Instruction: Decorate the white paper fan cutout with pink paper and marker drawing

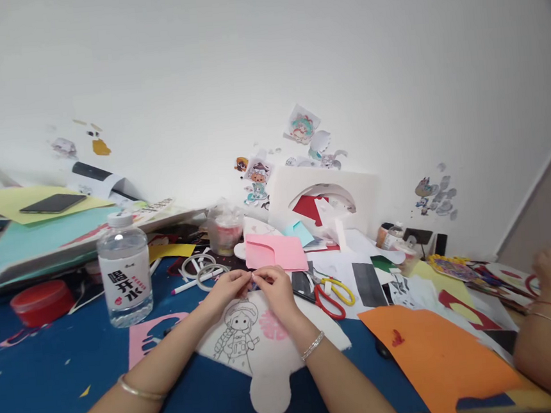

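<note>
Over the upper part of a white fan-shaped paper point(269, 358), my left hand point(232, 286) and my right hand point(273, 287) meet at the fingertips. Both are closed in a pinch. Whatever sits between the fingers is tiny and pale, too small to name. On the fan's left side shows a line drawing of a girl point(241, 331) with a braid and hat. A pink cut-out pattern point(274, 325) lies beside my right wrist, partly covered by it. Red-handled scissors point(329, 301) and yellow-handled scissors point(344, 290) rest right of my right hand. A capped marker point(186, 287) lies left of my left hand.
Left stands a water bottle point(125, 271) near a red round tub point(43, 304). Pink paper point(279, 252) and a plastic cup point(224, 230) are behind my hands. Orange paper point(437, 346) spreads at right, beside another person's arm point(548, 343).
</note>
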Available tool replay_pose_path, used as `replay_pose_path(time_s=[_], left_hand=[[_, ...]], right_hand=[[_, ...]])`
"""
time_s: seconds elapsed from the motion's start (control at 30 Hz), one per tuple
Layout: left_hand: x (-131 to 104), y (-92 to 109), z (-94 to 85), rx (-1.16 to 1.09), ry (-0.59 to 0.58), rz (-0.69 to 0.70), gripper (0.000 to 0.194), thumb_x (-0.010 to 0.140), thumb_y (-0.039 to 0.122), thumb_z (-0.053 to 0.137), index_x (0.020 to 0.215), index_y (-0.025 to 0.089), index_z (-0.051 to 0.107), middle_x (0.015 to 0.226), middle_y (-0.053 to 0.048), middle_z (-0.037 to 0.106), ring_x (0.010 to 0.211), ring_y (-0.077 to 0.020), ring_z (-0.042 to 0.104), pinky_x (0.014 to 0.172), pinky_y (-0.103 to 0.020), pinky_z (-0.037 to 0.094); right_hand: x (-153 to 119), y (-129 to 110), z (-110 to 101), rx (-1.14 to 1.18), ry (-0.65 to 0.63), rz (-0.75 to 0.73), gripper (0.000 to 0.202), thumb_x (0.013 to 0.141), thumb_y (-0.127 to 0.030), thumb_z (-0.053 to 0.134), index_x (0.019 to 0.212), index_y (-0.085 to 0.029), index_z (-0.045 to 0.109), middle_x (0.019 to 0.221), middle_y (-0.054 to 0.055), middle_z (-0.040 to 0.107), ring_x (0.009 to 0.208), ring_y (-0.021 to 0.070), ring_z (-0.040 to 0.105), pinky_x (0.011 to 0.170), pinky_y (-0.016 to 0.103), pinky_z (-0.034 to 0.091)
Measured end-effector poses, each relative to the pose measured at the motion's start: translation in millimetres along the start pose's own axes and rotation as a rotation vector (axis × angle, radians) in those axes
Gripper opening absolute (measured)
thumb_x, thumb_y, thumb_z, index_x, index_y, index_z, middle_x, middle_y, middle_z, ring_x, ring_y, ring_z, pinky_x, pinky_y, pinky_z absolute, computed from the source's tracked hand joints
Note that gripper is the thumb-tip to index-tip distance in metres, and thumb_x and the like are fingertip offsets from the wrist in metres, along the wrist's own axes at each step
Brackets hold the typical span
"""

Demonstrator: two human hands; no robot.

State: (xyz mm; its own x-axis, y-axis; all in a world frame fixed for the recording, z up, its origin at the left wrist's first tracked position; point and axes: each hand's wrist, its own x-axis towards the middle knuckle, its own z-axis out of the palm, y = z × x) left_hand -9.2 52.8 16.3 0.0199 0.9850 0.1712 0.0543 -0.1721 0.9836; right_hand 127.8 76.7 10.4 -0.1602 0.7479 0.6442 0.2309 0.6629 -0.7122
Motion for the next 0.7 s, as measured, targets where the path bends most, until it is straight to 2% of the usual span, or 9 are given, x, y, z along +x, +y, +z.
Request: replay_pose_path(time_s=[0.1,0.23,0.43,0.7], left_hand=[[0.6,0.4,-0.1,0.049,0.018,0.003,0.045,0.064,0.06,0.058,0.058,0.016,0.051,0.046,0.005,0.046,0.043,-0.0079,0.039,0.046,-0.021,0.028],[1.3,1.2,-0.1,0.088,0.037,0.038,0.045,0.06,0.06,0.06,0.063,0.016,0.052,0.047,0.006,0.047,0.044,-0.0082,0.04,0.047,-0.022,0.03],[2.4,-1.6,-0.8,0.109,0.044,0.059,0.045,0.065,0.061,0.054,0.06,0.017,0.049,0.048,0.005,0.048,0.043,-0.0081,0.041,0.046,-0.022,0.031],[4.1,-4.6,-2.7,0.164,0.029,0.087,0.046,0.065,0.062,0.054,0.061,0.016,0.051,0.047,0.005,0.047,0.044,-0.0087,0.042,0.046,-0.021,0.031]], right_hand=[[0.5,1.2,0.2,0.031,0.005,0.035,0.006,0.072,-0.018,0.063,0.071,-0.02,0.069,0.076,0.002,0.065,0.081,0.0172,0.057,0.071,0.027,0.045],[1.6,3.3,0.9,0.097,-0.009,0.099,0.006,0.071,-0.021,0.062,0.07,-0.018,0.068,0.075,0.003,0.065,0.077,0.0169,0.057,0.072,0.027,0.044],[2.9,4.9,3.5,0.175,-0.052,0.104,0.012,0.073,-0.023,0.057,0.074,-0.017,0.067,0.079,0.004,0.067,0.079,0.0162,0.06,0.074,0.027,0.046],[2.5,5.7,5.0,0.201,-0.036,0.148,0.012,0.069,-0.026,0.058,0.071,-0.016,0.064,0.072,0.003,0.066,0.07,0.0156,0.06,0.068,0.026,0.048]])
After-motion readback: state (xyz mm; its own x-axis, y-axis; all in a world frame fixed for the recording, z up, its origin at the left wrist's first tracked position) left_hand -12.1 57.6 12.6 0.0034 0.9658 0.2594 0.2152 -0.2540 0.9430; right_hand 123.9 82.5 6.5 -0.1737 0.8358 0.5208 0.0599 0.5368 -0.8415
